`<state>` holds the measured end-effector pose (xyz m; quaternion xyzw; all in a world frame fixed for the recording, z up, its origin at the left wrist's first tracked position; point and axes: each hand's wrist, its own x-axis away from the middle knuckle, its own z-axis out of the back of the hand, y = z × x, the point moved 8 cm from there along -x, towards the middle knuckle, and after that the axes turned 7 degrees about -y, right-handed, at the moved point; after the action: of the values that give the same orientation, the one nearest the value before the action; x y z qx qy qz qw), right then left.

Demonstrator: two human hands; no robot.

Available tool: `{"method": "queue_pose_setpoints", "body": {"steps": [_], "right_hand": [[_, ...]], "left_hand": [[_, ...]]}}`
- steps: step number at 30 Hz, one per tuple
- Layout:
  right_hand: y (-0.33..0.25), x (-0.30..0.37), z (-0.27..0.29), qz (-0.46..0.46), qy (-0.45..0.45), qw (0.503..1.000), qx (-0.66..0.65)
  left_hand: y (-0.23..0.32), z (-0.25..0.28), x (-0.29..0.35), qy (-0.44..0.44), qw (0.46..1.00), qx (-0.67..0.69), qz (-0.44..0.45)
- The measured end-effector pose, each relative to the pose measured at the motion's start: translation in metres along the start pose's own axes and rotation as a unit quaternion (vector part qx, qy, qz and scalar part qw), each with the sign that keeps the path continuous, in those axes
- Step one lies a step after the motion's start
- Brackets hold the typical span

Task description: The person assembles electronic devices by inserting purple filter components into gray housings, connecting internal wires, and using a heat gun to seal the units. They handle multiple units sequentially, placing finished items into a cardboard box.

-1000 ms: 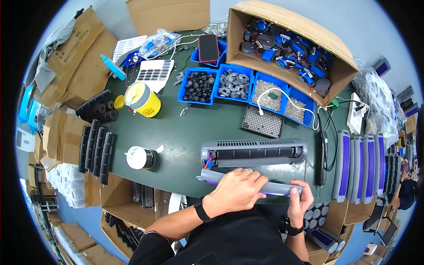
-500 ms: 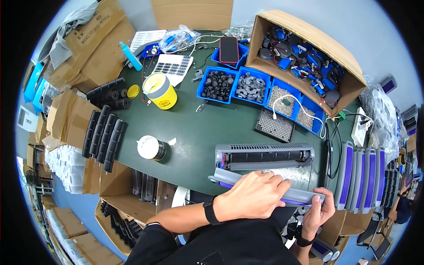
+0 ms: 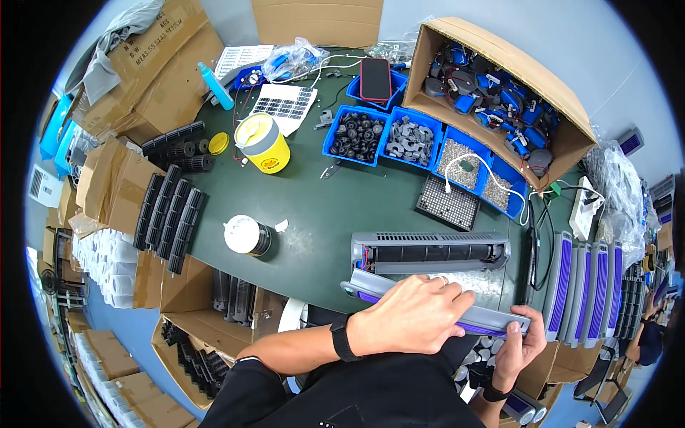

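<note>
A long grey cover with a purple grille (image 3: 371, 287) is tilted near the table's front edge. My left hand (image 3: 414, 315) lies across its middle with curled fingers pressed on it and hides much of it. At its right end my right hand (image 3: 522, 342) grips the cover between thumb and fingers. Just beyond stands an open grey housing (image 3: 428, 241) with a black cylindrical roller (image 3: 435, 253) inside and red and blue wires (image 3: 366, 257) at its left end.
Blue bins (image 3: 354, 160) of small parts and a carton (image 3: 581, 135) of blue-wrapped motors stand at the back. A yellow tub (image 3: 267, 153) and a white-lidded jar (image 3: 242, 234) are left. Black rollers (image 3: 168, 217) lie farther left; finished-looking purple-grey covers (image 3: 560, 285) stand at right.
The view has shifted slightly, so everything sits a little farther right. Both hands keep their hold on the cover, with hardly any movement.
</note>
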<state>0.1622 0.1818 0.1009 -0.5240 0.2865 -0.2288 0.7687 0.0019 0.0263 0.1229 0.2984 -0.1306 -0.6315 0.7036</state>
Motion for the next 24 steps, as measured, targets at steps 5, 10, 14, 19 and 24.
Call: {"method": "queue_pose_setpoints", "body": {"steps": [5, 10, 14, 19, 24], "right_hand": [[0.012, -0.001, 0.004, 0.026, 0.017, 0.999, -0.021], [0.010, -0.001, 0.003, 0.006, -0.004, 1.000, -0.028], [-0.001, -0.007, 0.000, 0.047, -0.029, 0.995, -0.078], [0.037, -0.008, 0.011, 0.059, 0.027, 0.964, -0.260], [0.004, 0.004, -0.124, -0.077, -0.276, 0.848, -0.445]], "left_hand": [[0.000, -0.001, 0.000, -0.008, 1.000, 0.001, 0.003], [-0.001, 0.000, 0.001, -0.007, 1.000, 0.002, 0.003], [-0.002, 0.005, 0.000, 0.018, 0.999, 0.027, 0.005], [-0.014, 0.043, -0.005, 0.022, 0.979, 0.193, 0.056], [-0.032, 0.058, -0.024, 0.034, 0.884, 0.453, 0.115]]}}
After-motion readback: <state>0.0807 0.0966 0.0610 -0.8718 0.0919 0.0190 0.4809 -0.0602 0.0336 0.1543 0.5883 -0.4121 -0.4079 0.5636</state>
